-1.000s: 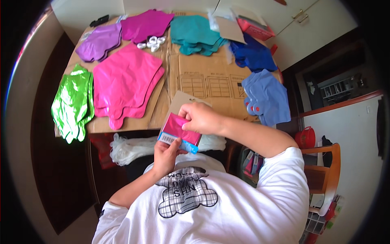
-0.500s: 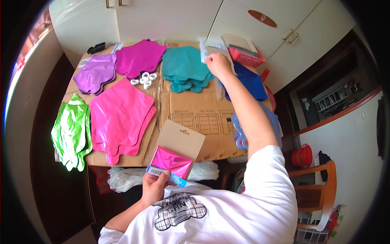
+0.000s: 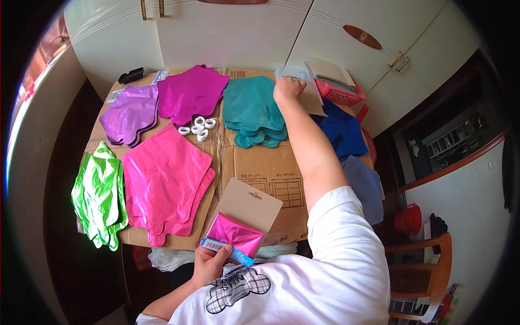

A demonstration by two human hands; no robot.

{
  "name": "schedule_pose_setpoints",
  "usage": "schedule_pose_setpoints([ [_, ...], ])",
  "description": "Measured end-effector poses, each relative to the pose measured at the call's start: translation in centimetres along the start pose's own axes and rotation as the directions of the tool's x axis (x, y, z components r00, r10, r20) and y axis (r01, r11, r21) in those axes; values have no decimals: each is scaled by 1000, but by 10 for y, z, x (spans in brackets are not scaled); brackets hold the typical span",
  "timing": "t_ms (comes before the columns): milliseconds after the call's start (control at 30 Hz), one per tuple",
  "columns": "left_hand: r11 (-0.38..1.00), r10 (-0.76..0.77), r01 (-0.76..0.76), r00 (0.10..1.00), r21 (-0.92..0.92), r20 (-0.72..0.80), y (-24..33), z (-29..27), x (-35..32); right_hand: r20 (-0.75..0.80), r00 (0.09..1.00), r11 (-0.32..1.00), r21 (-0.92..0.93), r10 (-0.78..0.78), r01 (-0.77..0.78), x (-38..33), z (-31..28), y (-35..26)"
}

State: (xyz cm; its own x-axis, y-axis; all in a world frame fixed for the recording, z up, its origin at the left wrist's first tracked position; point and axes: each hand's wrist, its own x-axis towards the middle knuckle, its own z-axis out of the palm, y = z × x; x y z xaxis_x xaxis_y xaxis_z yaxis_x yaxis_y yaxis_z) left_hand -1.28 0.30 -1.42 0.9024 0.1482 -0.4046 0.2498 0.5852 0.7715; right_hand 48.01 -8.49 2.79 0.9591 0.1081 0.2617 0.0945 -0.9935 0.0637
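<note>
My left hand [image 3: 210, 266] pinches the lower end of a tan backing card [image 3: 246, 196] near my chest. A folded shiny pink foil balloon [image 3: 238, 234] lies on the card, above a blue label strip with a barcode. At the back of the table my right hand [image 3: 289, 90] is closed at a clear plastic bag [image 3: 286, 71]; its fingertips are partly hidden. Another tan card [image 3: 313, 102] lies beside that hand. Left of it is a stack of flat teal foil balloons [image 3: 253, 103].
Flat foil balloons in purple [image 3: 130, 114], magenta [image 3: 192, 92], pink [image 3: 165, 184], green [image 3: 99, 195] and blue [image 3: 344, 130] cover the cardboard-topped table [image 3: 246, 162]. White ribbon rolls [image 3: 199, 130] sit among them. A red basket [image 3: 338, 93] stands at the back right, a wooden chair [image 3: 441, 265] right.
My view has shifted, so the table sits lower. My right hand has turned and closed at the clear plastic, while my left hand keeps holding the card.
</note>
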Motion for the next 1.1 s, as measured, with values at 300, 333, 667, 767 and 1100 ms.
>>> schedule_pose_setpoints([
  [300, 999, 11, -11, 1000, -37, 6, -3, -1, -5, 283, 884, 516, 728, 374, -451, 50, 32, 51],
  [333, 999, -4, 6, 999, -49, 43, -3, 1, -4, 230, 891, 412, 821, 392, -394, 63, 45, 84],
  [667, 975, 128, -147, 985, -166, -119, -6, -25, -38, -286, 844, 453, 742, -453, 494, -201, -124, 44],
  [767, 961, 198, -215, 974, -176, -110, -11, -37, -54, -189, 775, 482, 687, -603, 543, -298, -98, 47],
  [1100, 966, 112, -136, 986, -218, -123, -33, -35, -82, -313, 851, 491, 710, -422, 505, -419, -105, 50],
])
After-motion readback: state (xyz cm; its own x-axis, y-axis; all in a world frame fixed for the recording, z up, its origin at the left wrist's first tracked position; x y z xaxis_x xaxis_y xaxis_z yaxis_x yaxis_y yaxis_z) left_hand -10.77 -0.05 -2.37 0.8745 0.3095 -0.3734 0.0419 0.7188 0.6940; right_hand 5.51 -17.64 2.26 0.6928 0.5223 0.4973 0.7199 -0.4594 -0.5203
